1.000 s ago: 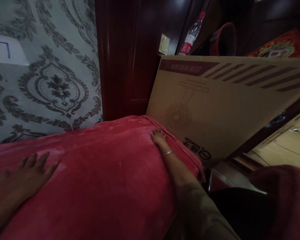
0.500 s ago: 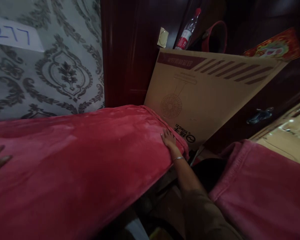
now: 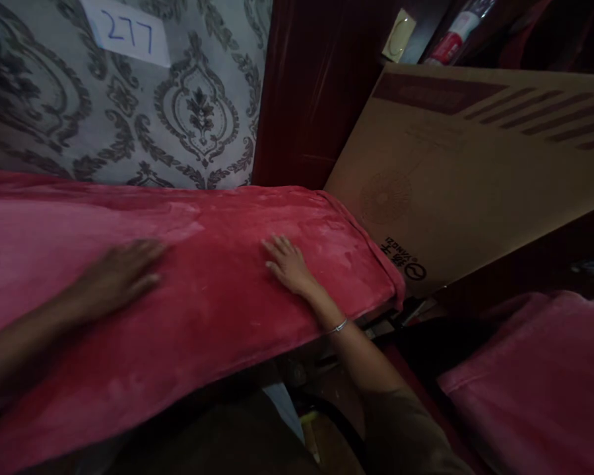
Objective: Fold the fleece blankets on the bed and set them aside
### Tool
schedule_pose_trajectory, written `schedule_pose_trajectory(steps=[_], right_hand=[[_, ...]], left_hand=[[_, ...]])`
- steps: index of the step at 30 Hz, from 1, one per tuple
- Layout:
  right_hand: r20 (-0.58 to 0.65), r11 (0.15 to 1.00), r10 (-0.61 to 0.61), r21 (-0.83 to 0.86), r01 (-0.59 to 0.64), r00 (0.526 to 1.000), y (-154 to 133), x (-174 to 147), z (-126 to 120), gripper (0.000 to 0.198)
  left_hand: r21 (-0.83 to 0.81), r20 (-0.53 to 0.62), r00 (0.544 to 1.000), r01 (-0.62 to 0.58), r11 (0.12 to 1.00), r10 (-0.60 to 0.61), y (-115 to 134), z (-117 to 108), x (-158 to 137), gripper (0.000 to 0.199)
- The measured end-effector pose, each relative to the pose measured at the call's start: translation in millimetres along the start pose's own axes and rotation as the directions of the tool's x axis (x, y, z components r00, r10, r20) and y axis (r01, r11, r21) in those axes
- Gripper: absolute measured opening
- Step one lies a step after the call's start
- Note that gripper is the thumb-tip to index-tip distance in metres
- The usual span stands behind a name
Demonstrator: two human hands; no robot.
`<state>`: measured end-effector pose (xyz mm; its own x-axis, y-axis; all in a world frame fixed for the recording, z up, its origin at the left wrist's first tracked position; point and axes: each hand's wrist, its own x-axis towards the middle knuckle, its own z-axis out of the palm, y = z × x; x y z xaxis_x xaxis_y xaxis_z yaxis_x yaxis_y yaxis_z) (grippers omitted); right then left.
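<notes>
A red plush cover (image 3: 218, 316) lies spread over a long flat surface along the wall. My right hand (image 3: 291, 265), with a thin bracelet on its wrist, rests flat on the cover with its fingers stretched out. Further left, my left hand (image 3: 121, 277) is over the same cover, fingers extended and somewhat blurred; whether it touches the cloth I cannot tell. Neither hand holds anything. The cover looks mostly smooth, with a rolled or folded edge at its right end.
A large cardboard box (image 3: 455, 178) leans beyond the cover's right end, with a bottle (image 3: 455, 39) behind its top. Patterned wallpaper (image 3: 198, 119) bears a paper marked 277 (image 3: 129, 33). Another red cloth (image 3: 539, 376) drapes at lower right.
My right hand has moved left from the cover's right edge toward its middle. My left hand has come further into view over the cover. The camera view has shifted.
</notes>
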<state>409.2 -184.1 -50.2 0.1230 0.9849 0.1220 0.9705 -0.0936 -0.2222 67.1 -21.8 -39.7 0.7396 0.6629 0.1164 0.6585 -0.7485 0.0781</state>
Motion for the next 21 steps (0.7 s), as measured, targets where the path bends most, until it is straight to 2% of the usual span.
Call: schedule_pose_trajectory(steps=[2, 4, 9, 12, 15, 19, 21], right_hand=[[0.05, 0.993, -0.117, -0.003, 0.117, 0.992, -23.6, -2.9, 9.5, 0.06], [0.083, 0.989, -0.144, -0.023, 0.146, 0.986, -33.0, -11.5, 15.9, 0.061], [0.102, 0.994, -0.1, -0.035, 0.104, 0.99, -29.5, -31.5, 16.6, 0.061], [0.138, 0.997, -0.082, -0.005, 0.083, 0.987, -42.2, -32.1, 15.4, 0.061], [0.158, 0.977, -0.209, 0.065, 0.201, 0.965, -71.5, -29.3, 22.2, 0.061], [0.112, 0.905, -0.412, 0.163, 0.393, 0.904, -107.4, -26.3, 38.5, 0.062], [0.079, 0.874, -0.453, 0.235, 0.425, 0.888, -116.0, -21.3, 41.8, 0.058]], left_hand=[[0.011, 0.077, 0.99, -0.123, 0.992, 0.122, 14.0, 8.9, -6.0, 0.069], [0.02, 0.111, 0.979, -0.177, 0.984, 0.173, 23.6, 14.9, -9.4, 0.07], [0.019, 0.04, 0.997, -0.065, 0.998, 0.064, 23.9, 20.1, -21.5, 0.065], [0.028, 0.024, 0.999, -0.04, 0.999, 0.039, 22.0, 21.1, -28.5, 0.066], [0.03, -0.001, 0.998, -0.066, 0.997, 0.066, 20.2, 24.0, -31.1, 0.072], [-0.008, -0.021, 0.997, -0.078, 0.997, 0.078, 15.9, 27.7, -32.7, 0.073], [-0.004, -0.013, 0.997, -0.073, 0.997, 0.073, 15.4, 26.7, -33.8, 0.071]])
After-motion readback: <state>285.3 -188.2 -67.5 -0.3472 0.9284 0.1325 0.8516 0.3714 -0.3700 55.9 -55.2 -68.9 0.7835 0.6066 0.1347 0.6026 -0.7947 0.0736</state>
